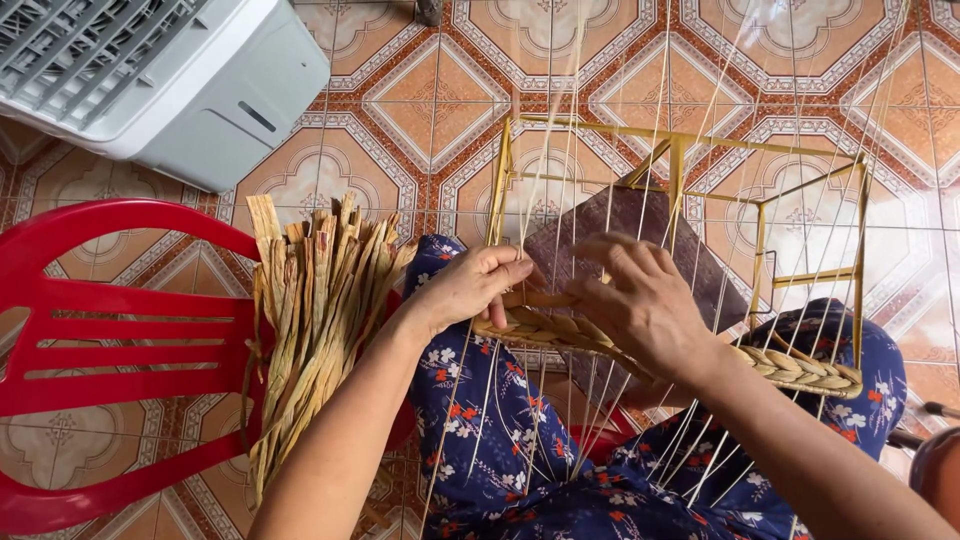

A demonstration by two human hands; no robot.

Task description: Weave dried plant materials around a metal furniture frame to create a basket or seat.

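Nearest the camera, the person's lap is showing, covered in dark blue cloth (500,440) printed with small red and white flowers, and thin pale upright strands (480,400) are running down across it. Both bare forearms are reaching forward from the bottom of the view.

Just beyond the lap, the left hand (470,285) is pinching the woven band (560,335), its fingers closed together on the left end of the braided straw row, thumb on top. The right hand (640,300) is lying just beside it, its fingers (625,255) curled down over the same row and clamped on the weaving material, though the exact strand under them is hidden. The woven band is sitting along the near edge of a yellow frame (680,150), stretching from the hands rightward to the frame's near right corner (810,375).

To the left, a bundle of dried flat straw strips (315,310) is resting across the seat of a red plastic chair (110,330), touching the person's left knee.

Farther off, a dark brown patterned board (640,215) is lying under the frame on the orange tiled floor (430,100). At the far left, a white plastic appliance (200,100) with a grilled top is standing on the tiles.
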